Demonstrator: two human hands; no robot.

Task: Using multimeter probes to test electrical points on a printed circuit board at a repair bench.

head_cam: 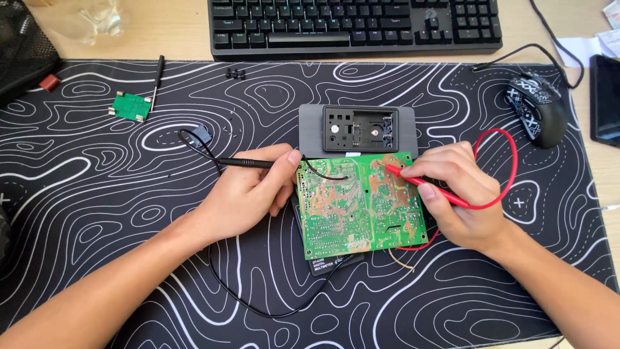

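- The desk (pixel 181 29) is pale wood, and most of it lies under a black desk mat (pixel 129 213) printed with white contour lines.
- A black keyboard (pixel 355 22) sits at twelve o'clock, past the mat's far edge.
- The green circuit board (pixel 358 207) lies solder side up at the middle of the mat, resting on a dark meter body whose lower edge peeps out at six o'clock. It looks light, stiff and brittle, with prickly solder points; I judge it is best taken by its bare edges, never flexed.
- A grey plastic housing (pixel 313 132) touches the board's twelve o'clock edge.
- The left hand (pixel 248 190), at nine o'clock of the board, is closed around the black probe (pixel 248 163), whose thin lead arcs onto the board.
- The right hand (pixel 462 194), at three o'clock, pinches the red probe (pixel 413 179) like a pen, tip down on the board's upper right corner.
- The two hands are well apart, the board between them.
- A black mouse (pixel 539 106) rests at two o'clock.
- A small green board (pixel 132 105) lies at ten o'clock, a thin screwdriver (pixel 157 77) just beside it.
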